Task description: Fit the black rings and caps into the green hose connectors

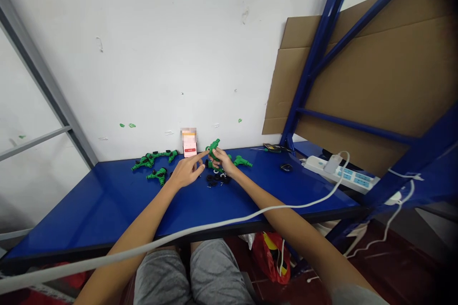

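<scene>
My right hand (223, 162) is closed around a green plastic hose fitting (213, 145), held up above the table. The index finger of my left hand (187, 170) stretches out to the fitting's left side and seems to touch it; the thumb stands apart and the hand holds nothing. Beneath my right hand lie small black round parts (212, 178), with a few tiny white pieces among them. Another green fitting (243, 161) rests just right of that hand. To the left are several more green fittings with black parts, one of them a branched fitting (157, 176).
A phone (189, 143) with a lit screen leans on the white wall. On the blue table (107, 209), a black mouse-like object (286, 167) lies to the right. A power strip (343, 174) sits beyond it, and a white cable (257, 211) crosses low before my arms. Blue frame posts (318, 47) stand right.
</scene>
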